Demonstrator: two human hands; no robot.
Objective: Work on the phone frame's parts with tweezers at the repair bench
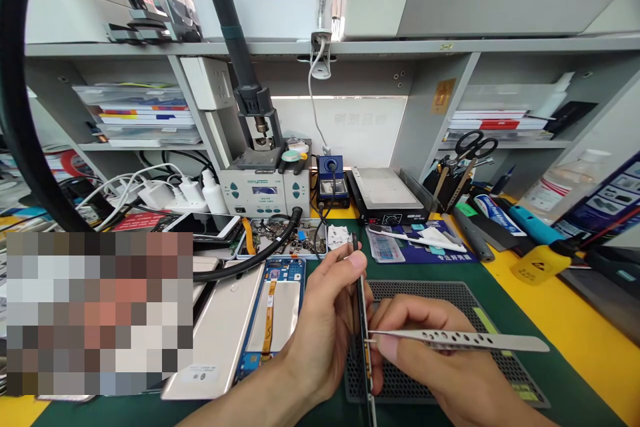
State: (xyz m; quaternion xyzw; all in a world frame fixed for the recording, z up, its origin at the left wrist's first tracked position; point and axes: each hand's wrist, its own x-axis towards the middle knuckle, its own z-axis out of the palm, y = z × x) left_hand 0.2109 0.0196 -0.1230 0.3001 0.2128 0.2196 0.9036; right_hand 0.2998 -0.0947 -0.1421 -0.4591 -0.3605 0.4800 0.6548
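Observation:
My left hand (327, 320) grips a thin dark phone-like device (363, 320), held upright on its edge so that its narrow side faces me. My right hand (425, 353) pinches a pair of silver tweezers (465, 339) with round holes along the arms. The tweezer tips reach the device's edge around its middle, beside a strip of small gold-coloured parts. Whether the tips grip anything is too small to tell. Below both hands lies a grey perforated mat (415, 293). The device's faces are mostly hidden by its angle and my left fingers.
To the left lie an opened blue phone frame (273, 307) and a white-gold tablet back (215, 327). A tray of small parts (280, 240), a soldering station (265, 193) and a heating plate (387, 190) stand behind. A black hose (250, 267) arches across the left. A yellow bottle (543, 263) stands right.

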